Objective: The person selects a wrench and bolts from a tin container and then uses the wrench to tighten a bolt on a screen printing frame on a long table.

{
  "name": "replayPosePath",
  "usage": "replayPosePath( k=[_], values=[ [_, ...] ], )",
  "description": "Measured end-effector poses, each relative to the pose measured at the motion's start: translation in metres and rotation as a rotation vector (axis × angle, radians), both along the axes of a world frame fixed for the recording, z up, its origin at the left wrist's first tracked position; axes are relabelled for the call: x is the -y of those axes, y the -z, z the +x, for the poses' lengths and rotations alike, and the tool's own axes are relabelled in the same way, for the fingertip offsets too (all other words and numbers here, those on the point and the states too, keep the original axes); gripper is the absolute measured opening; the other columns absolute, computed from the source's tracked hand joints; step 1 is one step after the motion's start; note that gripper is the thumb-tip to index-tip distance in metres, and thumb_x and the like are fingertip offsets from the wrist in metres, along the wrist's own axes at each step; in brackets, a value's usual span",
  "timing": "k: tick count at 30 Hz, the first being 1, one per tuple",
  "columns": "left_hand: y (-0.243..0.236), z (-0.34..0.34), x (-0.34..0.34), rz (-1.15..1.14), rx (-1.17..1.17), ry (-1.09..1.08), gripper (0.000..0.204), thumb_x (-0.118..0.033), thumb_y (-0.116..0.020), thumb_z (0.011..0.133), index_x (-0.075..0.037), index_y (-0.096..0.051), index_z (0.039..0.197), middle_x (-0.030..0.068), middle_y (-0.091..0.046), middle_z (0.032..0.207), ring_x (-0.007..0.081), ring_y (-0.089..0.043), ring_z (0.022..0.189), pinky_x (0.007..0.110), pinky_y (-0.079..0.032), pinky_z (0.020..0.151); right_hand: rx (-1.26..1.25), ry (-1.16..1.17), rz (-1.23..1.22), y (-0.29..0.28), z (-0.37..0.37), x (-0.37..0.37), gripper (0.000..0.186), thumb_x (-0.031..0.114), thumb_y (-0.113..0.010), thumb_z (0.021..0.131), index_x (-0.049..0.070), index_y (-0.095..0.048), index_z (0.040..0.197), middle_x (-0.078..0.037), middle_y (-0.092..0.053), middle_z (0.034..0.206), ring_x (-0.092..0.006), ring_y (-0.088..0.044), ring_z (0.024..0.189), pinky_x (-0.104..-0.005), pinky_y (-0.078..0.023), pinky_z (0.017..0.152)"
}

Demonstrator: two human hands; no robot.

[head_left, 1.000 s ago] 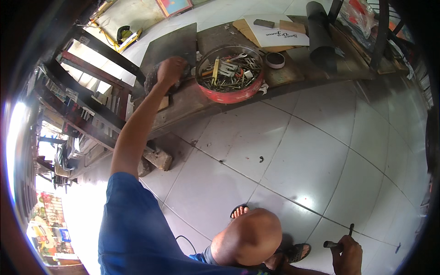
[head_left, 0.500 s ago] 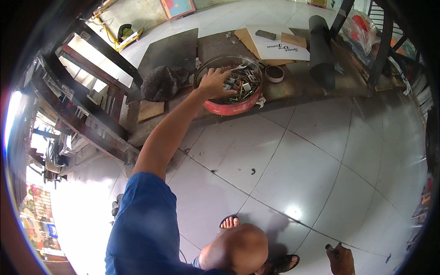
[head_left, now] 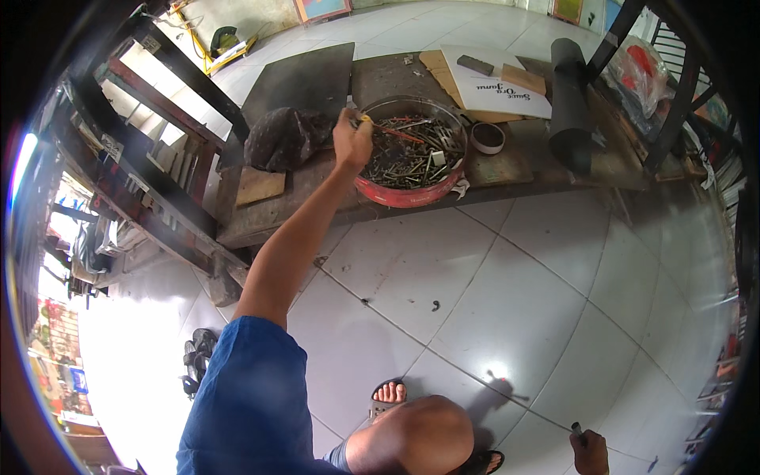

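My left hand (head_left: 352,145), arm stretched forward, is closed over the left rim of a round red tub (head_left: 408,195). From its fingers a thin orange-red stick-like thing (head_left: 400,134) with a yellow end reaches over the tub; its kind does not show. Many loose screws and nails (head_left: 404,162) fill the tub, along with a small white block (head_left: 438,158). Low at the right, my right hand (head_left: 590,455) is closed round a short dark cylindrical thing (head_left: 577,430), of which only the end sticks out.
The tub stands on a low wooden bench (head_left: 507,178). Beside it lie a dark cloth (head_left: 289,140), a small round bowl (head_left: 488,138), a white board (head_left: 491,93) and a black roll (head_left: 570,103). Dark wooden frames (head_left: 170,170) rise at the left. Sandals (head_left: 198,360) lie on the tiled floor.
My left hand has lifted from inside the tub to its left rim, now closed with the orange-red thing sticking out. My right hand stays low, still closed on the dark cylindrical thing.
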State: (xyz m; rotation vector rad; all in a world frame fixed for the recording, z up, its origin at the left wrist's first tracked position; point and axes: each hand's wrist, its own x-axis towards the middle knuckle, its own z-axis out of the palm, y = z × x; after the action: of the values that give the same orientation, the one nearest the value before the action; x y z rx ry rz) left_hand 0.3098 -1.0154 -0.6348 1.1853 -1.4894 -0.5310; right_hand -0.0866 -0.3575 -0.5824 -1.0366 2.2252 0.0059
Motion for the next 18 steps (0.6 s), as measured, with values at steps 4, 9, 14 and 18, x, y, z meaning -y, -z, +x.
replayPosePath(
  k=[4,9,14,18],
  values=[
    [0.004,0.003,0.003,-0.099,-0.35,-0.071,0.009,-0.005,-0.051,0.082,-0.002,-0.044,0.087,0.0081,-0.056,0.084,0.0157,-0.052,0.077,0.029,-0.045,0.073,0.014,-0.04,-0.069,0.007,-0.001,0.009,0.04,0.033,-0.06,0.099,-0.003,-0.059,0.083,-0.025,-0.062,0.079,-0.043,-0.057,0.07,-0.0485,-0.043,0.062],
    [0.014,0.007,0.012,-0.206,-0.621,-0.085,0.009,-0.003,-0.048,0.085,-0.003,-0.045,0.092,0.0069,-0.055,0.083,0.0151,-0.05,0.077,0.028,-0.043,0.074,-0.061,-0.083,-0.05,0.025,-0.013,0.017,0.034,0.025,-0.069,0.087,-0.004,-0.059,0.073,-0.021,-0.064,0.07,-0.0395,-0.063,0.063,-0.0454,-0.049,0.06],
    [0.013,0.011,0.015,-0.249,-0.7,-0.14,0.011,-0.002,-0.043,0.087,-0.004,-0.045,0.097,0.0063,-0.054,0.084,0.0157,-0.05,0.078,0.027,-0.043,0.078,-0.073,-0.047,-0.096,0.022,-0.006,0.026,0.039,0.027,-0.068,0.09,-0.005,-0.058,0.069,-0.023,-0.061,0.064,-0.0401,-0.061,0.061,-0.0459,-0.045,0.057],
    [0.008,0.003,0.01,-0.257,-0.68,-0.058,0.014,-0.002,-0.04,0.086,-0.003,-0.046,0.099,0.008,-0.055,0.087,0.0175,-0.054,0.081,0.03,-0.045,0.082,-0.068,-0.033,-0.062,0.014,-0.004,0.026,0.035,0.026,-0.068,0.091,-0.004,-0.061,0.075,-0.025,-0.062,0.069,-0.0417,-0.064,0.068,-0.0478,-0.046,0.062]
  ],
)
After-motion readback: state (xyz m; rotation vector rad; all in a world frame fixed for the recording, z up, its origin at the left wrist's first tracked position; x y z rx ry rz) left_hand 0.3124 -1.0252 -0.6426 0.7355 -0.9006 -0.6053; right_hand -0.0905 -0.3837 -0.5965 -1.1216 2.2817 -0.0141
